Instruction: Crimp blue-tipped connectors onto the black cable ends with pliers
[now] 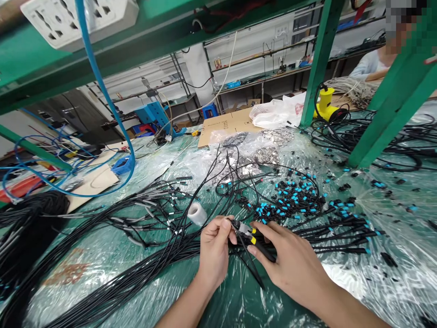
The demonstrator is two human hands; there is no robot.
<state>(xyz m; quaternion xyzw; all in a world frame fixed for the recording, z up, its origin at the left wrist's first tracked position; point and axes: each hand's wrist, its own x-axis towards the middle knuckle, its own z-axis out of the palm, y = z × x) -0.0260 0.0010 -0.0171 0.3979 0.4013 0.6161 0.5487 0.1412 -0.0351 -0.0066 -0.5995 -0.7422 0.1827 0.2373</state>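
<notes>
The pliers (244,229) are held just below and right of the view's centre, toward 4 o'clock, and their metal head is met there by a dark cable end (234,223); the cable end is judged light and fairly pliable, with a slick sheath likely to slip or twist, so a pinch close behind the tip would be best; the pliers, rigid and somewhat heavier, would be best held well back on the black handles, beyond the 2 yellow collars. By the left hand (214,251), at 8 o'clock from the pliers, the cable end is pinched between thumb and fingertips, with hardly any gap left; by the right hand (294,264), at 4 o'clock, the pliers are grasped in a part-open hold, thumb and forefinger spread about the handles; how far the jaws are parted cannot be told, as the tips are hidden. A loose black strand (254,269) is hung toward 5 o'clock; whether it is joined to the pinched end cannot be made out; a bundle of black cables (136,279) is stretched toward 8 o'clock, and blue-and-black connectors (290,198) are heaped at 2 o'clock.
</notes>
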